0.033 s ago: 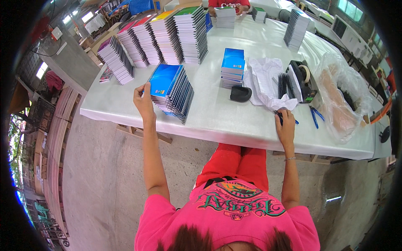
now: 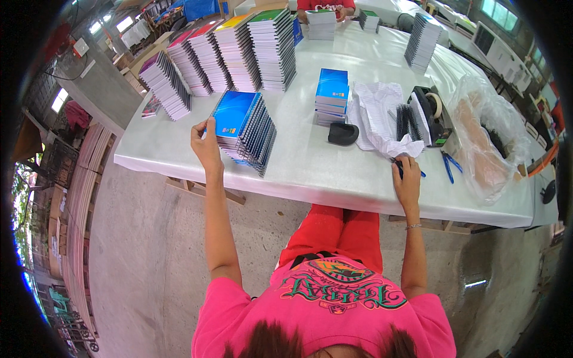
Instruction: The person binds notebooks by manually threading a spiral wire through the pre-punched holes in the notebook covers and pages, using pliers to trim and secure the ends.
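Note:
A stack of blue-covered spiral notebooks (image 2: 237, 119) stands near the table's front edge, left of the middle, with its wire coils along the right side. At the left edge of its top notebook, my left hand (image 2: 206, 146) is closed, thumb and fingertips at the cover's corner. Farther right, my right hand (image 2: 407, 182) lies on the table, its fingers wrapped round a pair of dark-blue-handled cutting pliers (image 2: 399, 168). Just beyond that hand are crumpled white paper (image 2: 379, 113) and black spiral coils (image 2: 407, 122). A second pair of blue pliers (image 2: 450, 165) lies to its right.
A shorter blue notebook stack (image 2: 332, 89) and a black rounded object (image 2: 343, 134) sit mid-table. Tall spiral notebook stacks (image 2: 271, 53) line the back left. A tape dispenser (image 2: 434, 113) and a clear plastic bag (image 2: 486, 137) stand right. Across the table, a person's hands (image 2: 343, 13) hold notebooks.

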